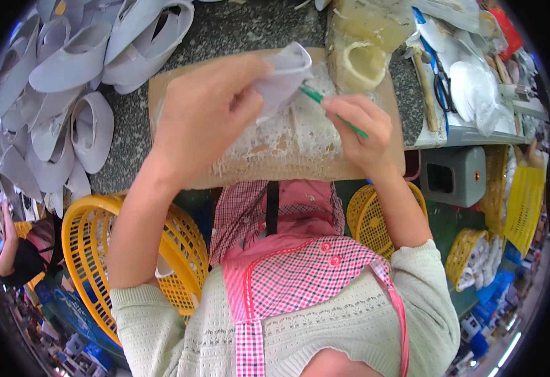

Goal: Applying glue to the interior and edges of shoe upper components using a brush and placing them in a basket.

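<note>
My left hand is closed around a white shoe upper, held tilted over a sheet of cardboard. My right hand pinches the green handle of a slim brush. The brush's tip is close to the opening of the upper; blur hides whether they touch. Whitish dried glue coats much of the cardboard. Just beyond my right hand, a glue-crusted cup with a yellowish rim lies at the cardboard's far edge.
Many white shoe uppers are heaped on the speckled stone worktop at left. Scissors and a wooden stick lie at right. Yellow baskets flank my lap; a grey box stool stands at right. Another person's arm shows far left.
</note>
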Motion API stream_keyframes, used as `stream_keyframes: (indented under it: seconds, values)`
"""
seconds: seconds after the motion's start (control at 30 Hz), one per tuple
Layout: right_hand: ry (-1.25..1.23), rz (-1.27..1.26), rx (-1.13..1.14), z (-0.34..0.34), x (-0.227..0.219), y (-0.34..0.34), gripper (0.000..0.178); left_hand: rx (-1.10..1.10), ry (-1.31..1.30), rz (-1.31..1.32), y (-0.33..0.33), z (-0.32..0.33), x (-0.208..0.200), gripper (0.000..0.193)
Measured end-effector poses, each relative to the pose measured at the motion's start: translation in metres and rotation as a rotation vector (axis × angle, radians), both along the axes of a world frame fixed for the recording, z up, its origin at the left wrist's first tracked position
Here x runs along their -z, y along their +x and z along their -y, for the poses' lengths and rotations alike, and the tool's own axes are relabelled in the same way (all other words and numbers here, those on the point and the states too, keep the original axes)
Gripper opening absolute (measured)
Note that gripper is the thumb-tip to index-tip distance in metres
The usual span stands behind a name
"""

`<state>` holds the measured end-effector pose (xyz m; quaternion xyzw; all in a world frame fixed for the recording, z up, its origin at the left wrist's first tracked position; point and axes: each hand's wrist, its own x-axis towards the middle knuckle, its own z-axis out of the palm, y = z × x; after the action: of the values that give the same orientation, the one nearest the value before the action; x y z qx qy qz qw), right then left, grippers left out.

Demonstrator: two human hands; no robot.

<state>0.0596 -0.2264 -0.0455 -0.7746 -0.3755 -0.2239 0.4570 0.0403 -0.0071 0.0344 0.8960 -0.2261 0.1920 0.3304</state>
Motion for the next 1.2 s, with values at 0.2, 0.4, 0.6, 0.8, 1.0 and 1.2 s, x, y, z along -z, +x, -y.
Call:
stream_keyframes:
  seconds: [0.2, 0.4, 0.6, 0.8, 1.0, 1.2]
  values:
    - [-0.060, 0.062, -0.002, -0.020, 0.013, -0.005, 0.023, 0.021, -0.040, -0.052, 0.004, -0.008, 0.010, 0.019]
    - [0.407, -0.427, -0.201, 0.013, -0.003, -0.005, 0.016, -0.161, 0.038, -0.020, -0.012, -0.027, 0.023, 0.025]
    - [0.209, -0.122, 0.194, 0.081, -0.026, 0.026, 0.013, -0.243, 0.334, 0.265, -0.024, -0.022, -0.040, 0.033]
    - [0.353, -0.547, 0.190, 0.095, -0.039, 0.018, 0.012, 0.316, 0.762, 0.404, -0.035, 0.007, 0.020, 0.017]
    - [0.410, -0.688, 0.059, 0.010, -0.030, -0.013, 0.010, 0.424, 0.917, 0.373, -0.042, 0.031, 0.039, 0.017]
    - [-0.053, -0.101, 0.097, -0.005, -0.015, -0.014, 0.013, 0.469, 0.810, 0.399, -0.044, 0.039, 0.041, 0.020]
